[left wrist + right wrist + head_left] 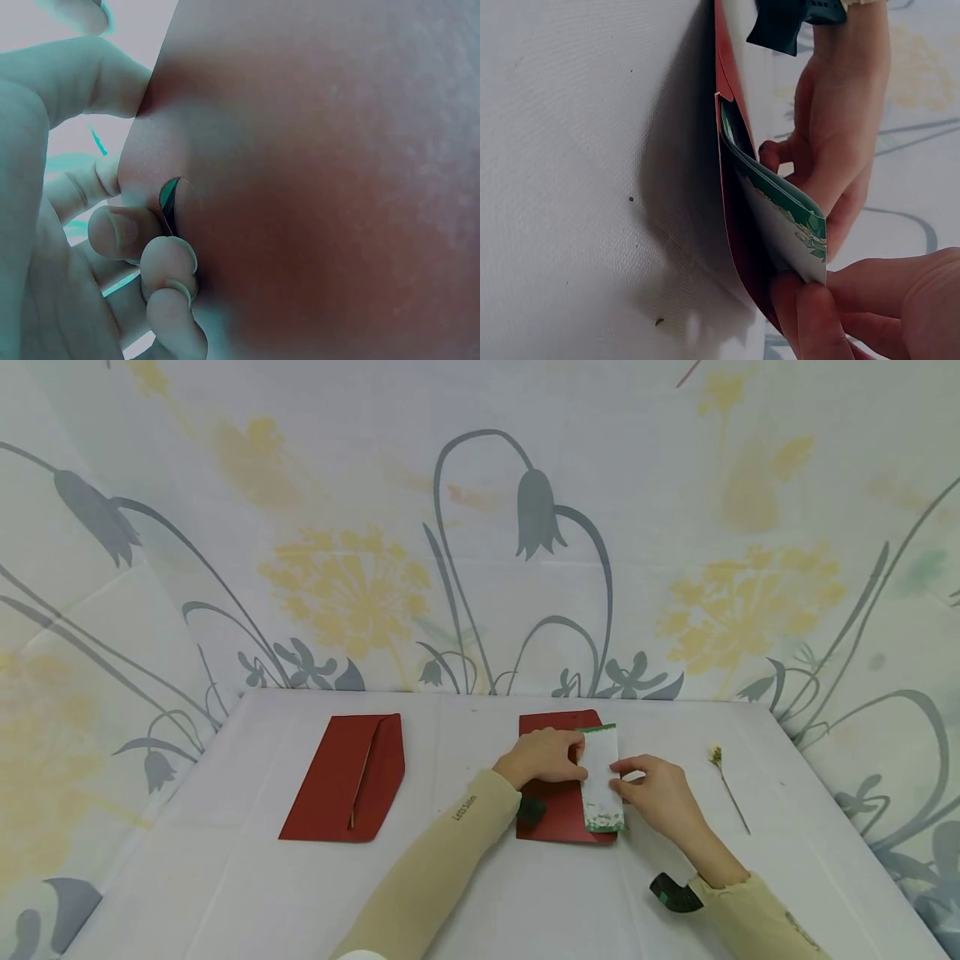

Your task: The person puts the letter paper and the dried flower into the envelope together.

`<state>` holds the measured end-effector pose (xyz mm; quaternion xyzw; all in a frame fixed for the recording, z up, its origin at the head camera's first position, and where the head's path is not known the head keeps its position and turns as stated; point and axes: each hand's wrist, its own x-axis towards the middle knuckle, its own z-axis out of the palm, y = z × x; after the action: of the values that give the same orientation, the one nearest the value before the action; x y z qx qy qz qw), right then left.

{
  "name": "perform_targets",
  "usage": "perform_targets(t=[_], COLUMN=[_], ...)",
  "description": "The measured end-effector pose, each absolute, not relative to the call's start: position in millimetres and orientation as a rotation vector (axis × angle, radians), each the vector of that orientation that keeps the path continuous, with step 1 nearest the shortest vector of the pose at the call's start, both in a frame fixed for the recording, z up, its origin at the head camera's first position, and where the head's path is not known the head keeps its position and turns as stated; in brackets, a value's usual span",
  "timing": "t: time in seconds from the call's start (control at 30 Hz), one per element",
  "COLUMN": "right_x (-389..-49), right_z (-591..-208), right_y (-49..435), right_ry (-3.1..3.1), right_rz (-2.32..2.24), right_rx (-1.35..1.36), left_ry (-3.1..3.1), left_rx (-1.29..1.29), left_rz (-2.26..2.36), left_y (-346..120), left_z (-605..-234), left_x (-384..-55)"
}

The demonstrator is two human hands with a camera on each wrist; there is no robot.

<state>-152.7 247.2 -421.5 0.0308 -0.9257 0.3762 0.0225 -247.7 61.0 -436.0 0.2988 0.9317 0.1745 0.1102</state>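
Note:
A white folded card [602,777] with green leafy borders sticks out of the opening of a red envelope [551,818] on the table. My left hand [547,756] lies over the envelope and grips it at the opening beside the card. Close up in the left wrist view, the envelope [322,195] is a blurred red surface with fingers at its edge. My right hand [660,793] pinches the card's outer edge. In the right wrist view, the card [784,221] is bowed, its inner part hidden inside the envelope [739,247].
Another red envelope [330,785] with a slim stem along its flap lies on the left of the white-covered table [247,777]. A small dried flower [717,758] on a thin stem lies at the right. Flower-printed cloth [487,568] hangs behind.

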Motion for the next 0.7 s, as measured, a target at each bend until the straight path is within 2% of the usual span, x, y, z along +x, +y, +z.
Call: perform_targets(t=[0.37, 0.7], right_x=[-147, -150], right_z=[-411, -416], right_y=[247, 244], right_ry=[-2.869, -2.861], right_rz=[1.068, 1.070], right_rx=[0.132, 0.145], left_ry=[2.761, 2.786], left_rx=[0.856, 0.836], left_rz=[0.523, 0.502], left_y=[64, 66], left_z=[-429, -428], left_x=[-244, -241])
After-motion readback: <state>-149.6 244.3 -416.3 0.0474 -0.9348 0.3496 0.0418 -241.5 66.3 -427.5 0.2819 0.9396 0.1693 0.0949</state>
